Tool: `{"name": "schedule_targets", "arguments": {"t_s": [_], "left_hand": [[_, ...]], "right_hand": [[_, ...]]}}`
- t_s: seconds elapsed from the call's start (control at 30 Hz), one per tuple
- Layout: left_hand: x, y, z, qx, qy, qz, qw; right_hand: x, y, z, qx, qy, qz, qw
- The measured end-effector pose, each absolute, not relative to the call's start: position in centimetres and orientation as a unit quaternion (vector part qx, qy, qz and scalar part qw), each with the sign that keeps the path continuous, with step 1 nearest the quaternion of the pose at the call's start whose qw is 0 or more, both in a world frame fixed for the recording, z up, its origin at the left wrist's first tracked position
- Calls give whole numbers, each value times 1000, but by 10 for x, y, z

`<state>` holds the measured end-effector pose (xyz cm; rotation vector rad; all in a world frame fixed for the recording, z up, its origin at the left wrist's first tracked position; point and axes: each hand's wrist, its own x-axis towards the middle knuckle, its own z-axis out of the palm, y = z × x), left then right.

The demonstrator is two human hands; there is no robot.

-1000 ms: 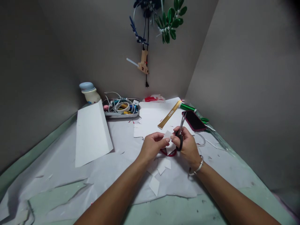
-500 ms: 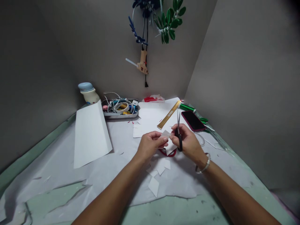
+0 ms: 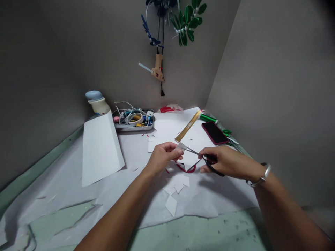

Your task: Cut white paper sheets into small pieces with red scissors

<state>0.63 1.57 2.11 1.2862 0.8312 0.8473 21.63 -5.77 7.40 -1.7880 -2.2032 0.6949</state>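
Between its thumb and fingers my left hand point(image 3: 165, 157) pinches a small piece of white paper point(image 3: 181, 146). My right hand point(image 3: 222, 160) grips black-handled scissors point(image 3: 209, 163), whose blades point left and reach the small paper. Below them lies a larger white paper piece point(image 3: 190, 162) over something with a red rim point(image 3: 192, 169). Several cut white pieces, one a diamond point(image 3: 171, 205), rest on the covered table nearer to me.
A folded white sheet point(image 3: 101, 151) stands at left, by a jar point(image 3: 96, 103) and a metal tray of supplies point(image 3: 134, 129). A gold tube point(image 3: 187, 126), phone point(image 3: 214, 132) and green roll point(image 3: 208, 118) lie behind. A glue gun point(image 3: 158, 69) hangs on the wall.
My right hand has moved right and turned the scissors from upright to pointing left, with the blades now at the small paper. My left hand has shifted slightly left.
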Motion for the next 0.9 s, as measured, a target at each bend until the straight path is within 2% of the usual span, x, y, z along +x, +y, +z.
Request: {"name": "schedule_targets", "arguments": {"t_s": [0.7, 0.9], "left_hand": [[7, 13, 23, 563, 347, 348, 665], [6, 14, 21, 565, 346, 341, 667]], "right_hand": [[213, -56, 66, -595, -758, 217, 156], [212, -56, 67, -597, -760, 211, 143]]}}
